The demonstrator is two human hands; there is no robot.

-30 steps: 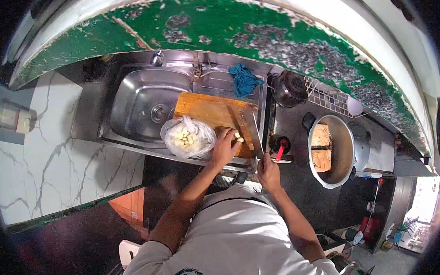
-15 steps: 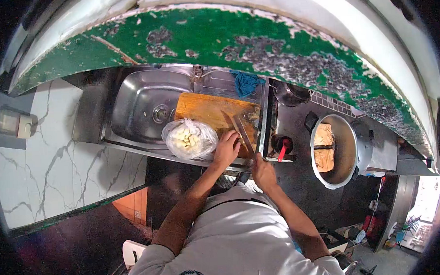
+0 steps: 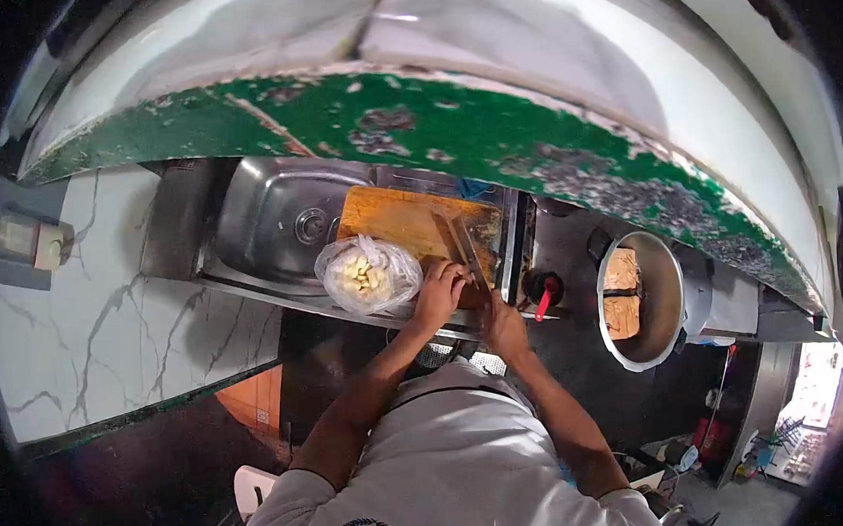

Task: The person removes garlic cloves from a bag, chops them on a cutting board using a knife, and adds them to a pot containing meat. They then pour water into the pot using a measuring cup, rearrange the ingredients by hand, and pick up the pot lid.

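Note:
My right hand [image 3: 505, 328] is closed round the handle of a long-bladed knife [image 3: 469, 249], whose blade points away from me over the wooden cutting board [image 3: 391, 213]. Close beside the blade, my left hand [image 3: 439, 297] rests on the board with its fingers curled together. A small pale piece, like a garlic clove, shows at those fingertips; most of it is hidden. To the left of that hand, a clear plastic bag [image 3: 399, 287] of peeled garlic cloves [image 3: 366, 274] sits open on the board's near left corner.
A steel sink [image 3: 259, 214] lies behind and left of the board. On the right are a dark cup with a red handle [image 3: 544, 303] and a large metal pot [image 3: 664, 323] holding a brown block [image 3: 622, 318]. A green, peeling ledge [image 3: 340, 125] overhangs the far side.
The view has tilted, so the green ledge sits lower and covers most of the blue cloth. Both hands stay at the board, the knife still beside the left fingertips.

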